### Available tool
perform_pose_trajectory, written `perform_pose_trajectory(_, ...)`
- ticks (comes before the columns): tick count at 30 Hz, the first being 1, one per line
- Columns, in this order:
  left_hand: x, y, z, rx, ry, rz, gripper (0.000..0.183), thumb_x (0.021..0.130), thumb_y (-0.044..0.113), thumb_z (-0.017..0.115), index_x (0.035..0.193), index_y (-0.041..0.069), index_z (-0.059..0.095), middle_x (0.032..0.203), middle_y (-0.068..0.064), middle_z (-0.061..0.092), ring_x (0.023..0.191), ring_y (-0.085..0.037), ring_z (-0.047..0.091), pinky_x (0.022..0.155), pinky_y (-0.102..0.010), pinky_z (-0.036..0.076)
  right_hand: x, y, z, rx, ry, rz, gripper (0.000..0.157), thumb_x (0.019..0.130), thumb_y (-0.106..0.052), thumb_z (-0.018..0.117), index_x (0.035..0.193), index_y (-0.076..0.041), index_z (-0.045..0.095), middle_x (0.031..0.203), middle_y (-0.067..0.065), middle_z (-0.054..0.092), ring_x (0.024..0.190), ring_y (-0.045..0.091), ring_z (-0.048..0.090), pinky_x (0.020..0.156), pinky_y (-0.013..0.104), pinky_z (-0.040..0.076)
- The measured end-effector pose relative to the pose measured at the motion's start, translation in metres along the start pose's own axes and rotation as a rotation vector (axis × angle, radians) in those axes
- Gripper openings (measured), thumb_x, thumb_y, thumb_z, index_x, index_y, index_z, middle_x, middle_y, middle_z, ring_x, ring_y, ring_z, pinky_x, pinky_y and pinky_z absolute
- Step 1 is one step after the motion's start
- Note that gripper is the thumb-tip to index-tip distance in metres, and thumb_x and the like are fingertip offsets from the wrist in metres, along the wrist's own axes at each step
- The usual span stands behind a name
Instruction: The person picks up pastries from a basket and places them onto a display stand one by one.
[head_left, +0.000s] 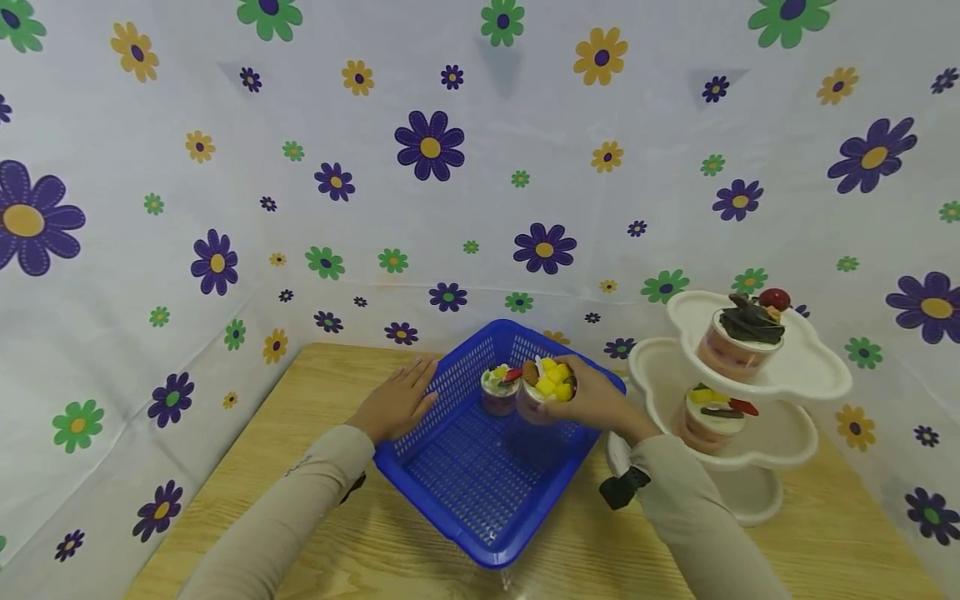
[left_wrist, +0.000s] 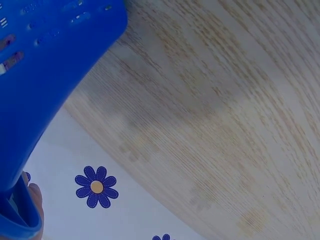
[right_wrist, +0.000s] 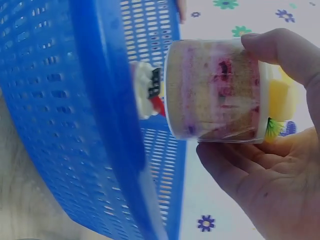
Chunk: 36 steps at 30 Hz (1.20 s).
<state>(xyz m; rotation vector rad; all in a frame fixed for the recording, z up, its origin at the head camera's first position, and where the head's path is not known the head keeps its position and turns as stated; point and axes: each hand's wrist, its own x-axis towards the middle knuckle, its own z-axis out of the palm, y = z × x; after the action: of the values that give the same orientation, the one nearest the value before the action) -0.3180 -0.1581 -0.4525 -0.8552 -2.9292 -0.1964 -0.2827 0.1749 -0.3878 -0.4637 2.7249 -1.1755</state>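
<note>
My right hand (head_left: 596, 398) grips a clear dessert cup (right_wrist: 215, 92) between thumb and fingers, over the blue plastic basket (head_left: 480, 546). The cup shows pink and cream cake layers, with yellow mango cubes (head_left: 553, 379) on top. A second dessert cup (head_left: 498, 392), topped with white cream and a red piece, stands inside the basket towards its far end. On the basket's left rim rests my left hand (head_left: 397, 400), its fingers stretched out; only a sliver of it shows in the left wrist view beside the basket's edge.
A white three-tier stand (head_left: 813, 367) is at the right. Its top tier bears a dessert cup (head_left: 738, 337) with chocolate and a cherry; the middle tier bears another cup (head_left: 708, 419). Basket and stand are on a wooden table (head_left: 300, 417). A flowered cloth (head_left: 480, 200) hangs behind.
</note>
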Motion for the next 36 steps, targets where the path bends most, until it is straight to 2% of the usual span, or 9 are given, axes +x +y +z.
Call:
perform_pose_trajectory(5,0.000,0.001,0.000,-0.006,0.000,-0.005,0.060,0.104,0.032,0.036,0.151,-0.002,0.021,0.156,-0.018,0.023,0.145,-0.035,0.019,0.117,-0.050,0.020,-0.014,0.000,-0.010,-0.020,0.036,-0.031,0.082,0.077,-0.037,0.077,0.139,-0.001,0.039,0.128,0.019,0.054,0.108,0.028,0.058,0.092,0.043,0.052)
perform_pose_trajectory(14,0.000,0.001,-0.001,-0.012,0.007,0.002,0.059,0.104,0.031,0.035,0.150,-0.003,0.023,0.155,-0.020,0.024,0.144,-0.036,0.021,0.116,-0.051,0.021,-0.051,-0.002,-0.024,-0.055,0.063,-0.171,0.074,0.080,-0.031,0.077,0.135,0.003,0.041,0.123,0.018,0.056,0.103,0.024,0.059,0.086,0.038,0.053)
perform_pose_trajectory(21,0.000,0.002,-0.002,-0.006,-0.001,-0.004,0.059,0.104,0.032,0.037,0.150,-0.002,0.022,0.156,-0.019,0.024,0.144,-0.035,0.021,0.117,-0.051,0.020,-0.081,0.007,-0.038,0.008,0.064,-0.155,0.073,0.078,-0.031,0.080,0.136,-0.006,0.043,0.127,0.012,0.055,0.113,0.027,0.057,0.096,0.048,0.049)
perform_pose_trajectory(25,-0.002,0.001,-0.002,-0.005,0.005,-0.005,0.059,0.104,0.031,0.037,0.150,-0.002,0.023,0.155,-0.019,0.025,0.144,-0.036,0.022,0.117,-0.050,0.020,-0.098,0.013,-0.048,-0.004,0.072,-0.156,0.071,0.079,-0.027,0.079,0.137,-0.004,0.043,0.129,0.013,0.053,0.115,0.028,0.055,0.096,0.050,0.048)
perform_pose_trajectory(27,-0.002,0.000,-0.001,-0.007,0.005,-0.003,0.059,0.104,0.031,0.036,0.150,-0.002,0.022,0.155,-0.019,0.025,0.144,-0.036,0.022,0.117,-0.050,0.020,-0.108,0.018,-0.054,-0.010,0.083,-0.167,0.069,0.079,-0.022,0.079,0.135,-0.002,0.044,0.127,0.013,0.053,0.113,0.022,0.056,0.095,0.040,0.051)
perform_pose_trajectory(29,-0.002,0.000,0.000,-0.010,0.008,0.001,0.059,0.104,0.031,0.036,0.150,-0.003,0.023,0.155,-0.019,0.025,0.143,-0.036,0.022,0.117,-0.050,0.021,-0.120,0.023,-0.060,-0.017,0.093,-0.171,0.069,0.079,-0.019,0.079,0.135,0.000,0.043,0.127,0.015,0.053,0.111,0.009,0.055,0.092,0.027,0.052)
perform_pose_trajectory(32,-0.001,-0.001,0.002,-0.011,0.017,0.010,0.059,0.104,0.030,0.036,0.150,-0.004,0.023,0.155,-0.021,0.026,0.143,-0.038,0.022,0.116,-0.052,0.022,-0.137,0.033,-0.070,-0.044,0.120,-0.174,0.073,0.078,-0.015,0.080,0.137,0.003,0.041,0.130,0.019,0.051,0.108,-0.010,0.049,0.086,0.010,0.046)
perform_pose_trajectory(34,-0.001,-0.001,0.002,-0.015,0.019,0.011,0.059,0.104,0.031,0.036,0.150,-0.003,0.023,0.155,-0.020,0.026,0.143,-0.038,0.022,0.116,-0.052,0.021,-0.147,0.041,-0.076,-0.054,0.132,-0.169,0.074,0.078,-0.013,0.080,0.139,0.002,0.040,0.134,0.017,0.049,0.108,-0.016,0.044,0.084,0.008,0.044)
perform_pose_trajectory(36,0.000,-0.001,0.002,-0.016,0.019,0.007,0.058,0.104,0.030,0.036,0.150,-0.002,0.023,0.155,-0.019,0.025,0.143,-0.037,0.022,0.117,-0.051,0.020,-0.156,0.051,-0.081,-0.056,0.139,-0.163,0.073,0.078,-0.009,0.079,0.139,0.001,0.040,0.136,0.005,0.047,0.108,-0.016,0.043,0.084,0.008,0.044)
